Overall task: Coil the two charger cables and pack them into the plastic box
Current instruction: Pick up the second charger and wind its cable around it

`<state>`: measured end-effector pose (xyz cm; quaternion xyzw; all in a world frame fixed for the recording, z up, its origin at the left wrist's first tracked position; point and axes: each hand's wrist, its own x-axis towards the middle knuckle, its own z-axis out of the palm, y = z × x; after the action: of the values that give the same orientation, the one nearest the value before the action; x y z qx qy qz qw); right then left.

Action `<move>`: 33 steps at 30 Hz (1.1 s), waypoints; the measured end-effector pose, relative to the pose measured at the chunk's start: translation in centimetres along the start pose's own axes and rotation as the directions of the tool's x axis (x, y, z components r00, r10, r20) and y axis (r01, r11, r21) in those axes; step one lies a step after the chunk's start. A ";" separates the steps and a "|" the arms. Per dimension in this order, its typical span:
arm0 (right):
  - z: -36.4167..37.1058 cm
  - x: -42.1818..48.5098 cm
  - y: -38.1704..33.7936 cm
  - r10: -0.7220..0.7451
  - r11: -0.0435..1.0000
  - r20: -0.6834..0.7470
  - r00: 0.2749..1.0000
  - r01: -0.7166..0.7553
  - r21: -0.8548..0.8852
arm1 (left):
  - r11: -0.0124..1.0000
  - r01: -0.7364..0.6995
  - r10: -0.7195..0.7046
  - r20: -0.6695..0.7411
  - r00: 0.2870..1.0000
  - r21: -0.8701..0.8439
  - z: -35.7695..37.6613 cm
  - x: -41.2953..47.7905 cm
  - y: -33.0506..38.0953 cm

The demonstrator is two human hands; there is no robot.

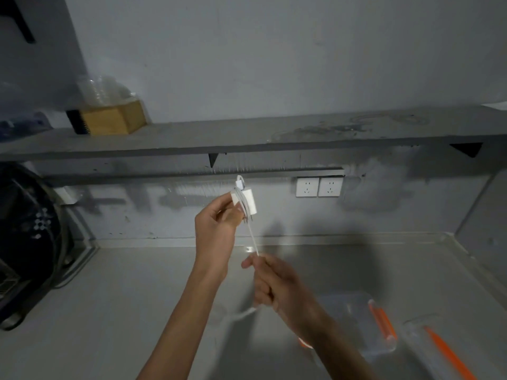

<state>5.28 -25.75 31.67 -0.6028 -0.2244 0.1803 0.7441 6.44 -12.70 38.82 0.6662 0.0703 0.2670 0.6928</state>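
The white charger block (248, 200) is held up in the air in front of the grey wall, its long axis tilted a little off vertical, prongs pointing down and the plugged-in connector end pointing up. A few turns of its white cable (253, 237) wrap lengthwise around the block, and the free length runs down and slightly to the right, pulled taut, into the hand below. The left hand (216, 229) pinches the block between thumb and fingertips. The right hand (277, 283) is lower and nearer, fingers curled closed around the cable, which comes out again under the fist as a blurred white strand. Beneath the right forearm, on the pale countertop (123, 297), lies the clear plastic box (356, 319) with an orange clasp; its lid (439, 349), also orange-trimmed, lies just beside it to the right. On the wall behind are two white sockets (319, 187), under a grey shelf (247, 135) carrying a wooden box (112, 117).
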 end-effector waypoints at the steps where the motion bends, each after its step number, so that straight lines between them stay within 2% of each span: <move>1: 0.0 -1.0 0.7 0.024 0.997 0.015 1.000 -0.023 -0.077 | 0.999 -0.027 0.029 -0.056 0.998 0.032 -0.6 0.6 -0.3; 3: -0.2 -2.9 1.0 0.108 0.955 0.078 0.991 -0.081 -0.286 | 0.989 -0.087 0.104 -0.157 0.982 0.116 -1.9 1.7 -0.9; 5: -0.5 -4.1 -0.1 0.124 0.859 0.059 0.991 -0.077 -0.506 | 0.956 -0.136 0.184 -0.170 0.968 0.259 -3.2 2.2 -1.9; 6: -0.8 -4.4 -1.1 0.050 0.775 0.050 0.998 -0.007 -0.632 | 0.919 -0.168 0.226 -0.125 0.966 0.357 -3.6 2.2 -2.6; 8: -1.9 -4.6 -3.6 -0.115 0.561 0.141 0.983 0.181 -0.808 | 0.813 -0.260 0.301 0.007 0.954 0.521 -4.0 1.6 -4.0; 9: -2.5 -4.5 -4.9 -0.178 0.446 0.203 0.963 0.263 -0.855 | 0.781 -0.295 0.318 0.056 0.947 0.551 -4.1 1.3 -4.6; 11: -3.6 -3.7 -7.0 -0.340 0.218 0.262 0.903 0.347 -0.912 | 0.794 -0.302 0.291 0.106 0.951 0.528 -4.2 0.5 -5.1; 12: -4.2 -2.9 -8.0 -0.425 0.181 0.235 0.874 0.336 -0.924 | 0.808 -0.300 0.268 0.137 0.954 0.507 -4.1 0.1 -5.1; 14: -5.5 -0.9 -9.5 -0.569 0.176 0.131 0.812 0.275 -0.945 | 0.824 -0.305 0.204 0.251 0.946 0.478 -3.7 -1.0 -4.9; 16: -7.2 1.4 -10.1 -0.698 0.039 0.093 0.710 0.168 -0.985 | 0.860 -0.256 0.083 0.376 0.923 0.441 -2.9 -2.7 -4.5; 17: -8.1 2.4 -10.0 -0.732 -0.027 0.093 0.675 0.109 -0.994 | 0.881 -0.225 0.029 0.428 0.903 0.416 -2.5 -3.5 -4.2; 19: -9.6 3.8 -9.4 -0.740 -0.080 0.083 0.668 0.035 -0.996 | 0.909 -0.190 -0.026 0.506 0.862 0.370 -2.0 -4.6 -3.4; 20: -10.2 4.3 -8.8 -0.712 -0.050 0.074 0.698 0.054 -0.997 | 0.922 -0.173 -0.040 0.531 0.846 0.346 -2.0 -4.8 -2.7; 21: -10.5 4.6 -8.1 -0.670 0.030 0.052 0.741 0.098 -0.995 | 0.937 -0.153 -0.047 0.551 0.833 0.313 -1.9 -5.0 -2.0; 23: -10.1 4.8 -6.2 -0.548 0.257 0.018 0.836 0.189 -0.948 | 0.969 -0.102 -0.045 0.568 0.822 0.225 -1.9 -5.0 -0.7; 24: -9.6 4.7 -4.9 -0.501 0.331 0.031 0.865 0.225 -0.916 | 0.980 -0.074 -0.043 0.561 0.827 0.184 -1.9 -5.0 -0.2; 26: -8.3 4.6 -2.1 -0.491 0.424 0.063 0.869 0.301 -0.854 | 0.995 -0.015 -0.037 0.523 0.852 0.095 -1.9 -4.6 0.3; 27: -7.5 4.2 -1.0 -0.473 0.524 0.030 0.881 0.309 -0.794 | 0.998 0.015 -0.039 0.488 0.872 0.054 -1.8 -4.3 0.2; 29: -5.6 3.3 0.4 -0.351 0.763 -0.038 0.936 0.262 -0.590 | 0.996 0.085 -0.083 0.361 0.929 0.012 -1.7 -3.5 -0.1; 30: -4.6 2.7 1.0 -0.290 0.851 -0.048 0.956 0.235 -0.469 | 0.991 0.135 -0.124 0.284 0.951 -0.018 -1.6 -3.0 -0.3; 33: -1.7 1.0 2.1 -0.093 0.988 -0.073 0.993 0.083 -0.127 | 0.930 0.289 -0.260 0.148 0.954 -0.227 -1.3 -1.8 -1.0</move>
<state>7.00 -26.17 29.44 -0.6440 -0.2322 0.1089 0.7208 4.62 -12.32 37.25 0.5729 0.0889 0.1350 0.8035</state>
